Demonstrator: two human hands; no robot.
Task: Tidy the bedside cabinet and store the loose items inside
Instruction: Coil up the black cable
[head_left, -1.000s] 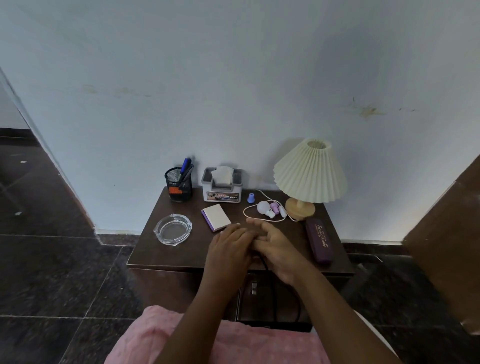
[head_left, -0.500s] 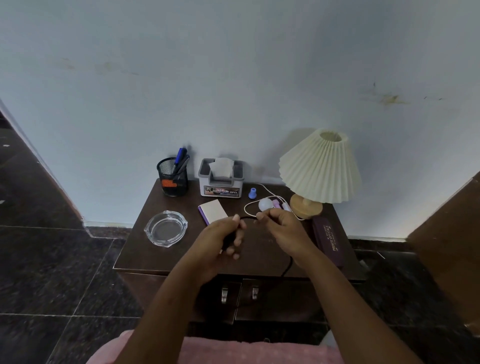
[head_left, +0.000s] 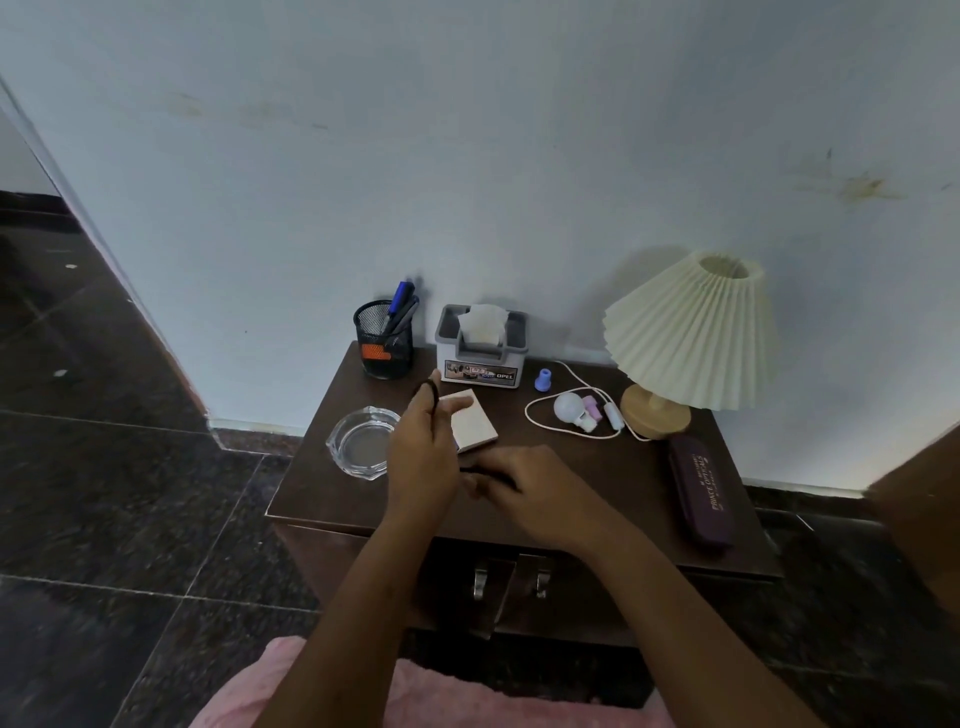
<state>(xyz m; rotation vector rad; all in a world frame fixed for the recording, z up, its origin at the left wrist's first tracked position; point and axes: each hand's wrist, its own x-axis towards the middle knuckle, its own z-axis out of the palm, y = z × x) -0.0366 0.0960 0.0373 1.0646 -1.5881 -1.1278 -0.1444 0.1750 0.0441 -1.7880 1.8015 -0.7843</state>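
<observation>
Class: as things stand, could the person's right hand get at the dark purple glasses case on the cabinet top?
Probably yes. The dark purple glasses case lies uncovered at the cabinet's right edge, with bare wood between it and the right hand. But that hand seems busy with a black cord.

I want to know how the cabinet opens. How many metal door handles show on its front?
2: the left handle and the right handle hang side by side below the cabinet top, between the person's forearms. Others may be hidden behind the arms.

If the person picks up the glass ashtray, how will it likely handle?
The ashtray looks like thick clear glass, so probably heavy for its size and breakable if dropped. Its smooth faceted rim may be slippery. Its low, wide shape should slide rather than tip.
</observation>
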